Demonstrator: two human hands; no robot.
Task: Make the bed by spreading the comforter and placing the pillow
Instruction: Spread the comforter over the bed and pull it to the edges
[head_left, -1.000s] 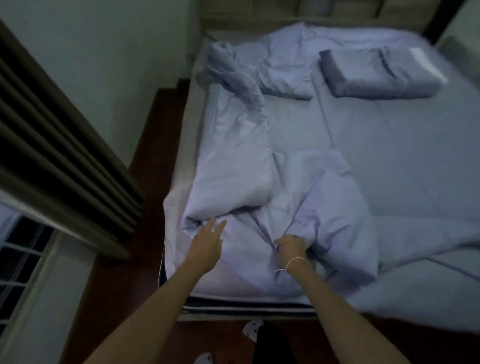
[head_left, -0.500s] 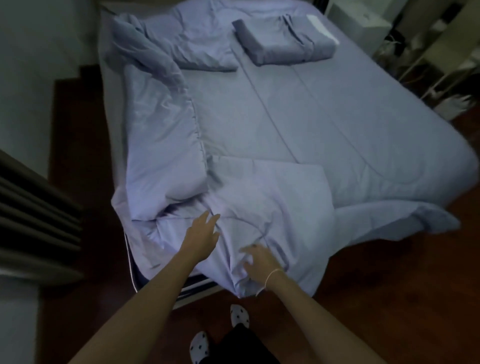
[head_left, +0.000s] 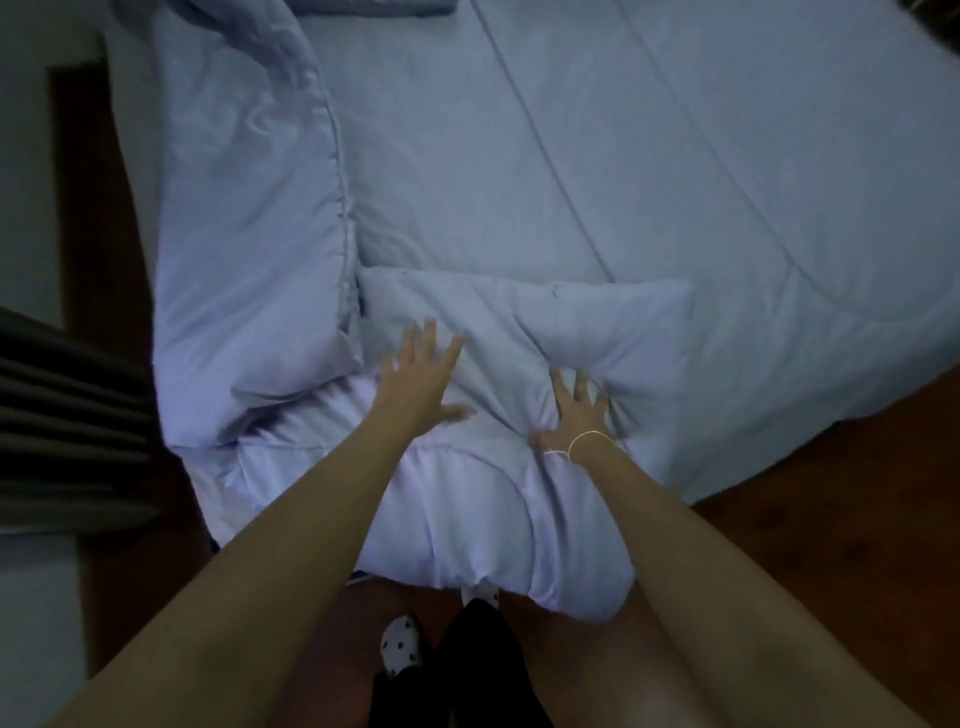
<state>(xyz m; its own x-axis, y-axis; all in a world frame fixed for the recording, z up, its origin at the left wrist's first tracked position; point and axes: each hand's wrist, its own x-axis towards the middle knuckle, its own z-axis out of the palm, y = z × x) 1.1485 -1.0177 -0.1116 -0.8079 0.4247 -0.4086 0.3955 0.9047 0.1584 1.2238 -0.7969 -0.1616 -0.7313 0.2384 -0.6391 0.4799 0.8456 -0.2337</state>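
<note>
A pale lilac comforter (head_left: 249, 218) lies rumpled on the bed, one long fold along the left side and a bunched corner (head_left: 613, 332) at the foot. My left hand (head_left: 418, 376) hovers flat with fingers spread over the bunched part. My right hand (head_left: 579, 415), with a thin white bracelet on the wrist, presses into the fabric with spread fingers. A sliver of the folded pillow (head_left: 395, 5) shows at the top edge.
The bed's flat covered surface (head_left: 675, 156) stretches to the right. Dark wooden floor (head_left: 831, 509) surrounds the foot corner. A dark curtain (head_left: 62, 426) hangs at the left beside a pale wall. My spotted socks (head_left: 397, 644) stand at the bed's foot.
The view has dropped closer to the foot corner, pushing the pillow nearly out of frame. Both hands have moved forward onto the bunched comforter, the right one now spread and pressing.
</note>
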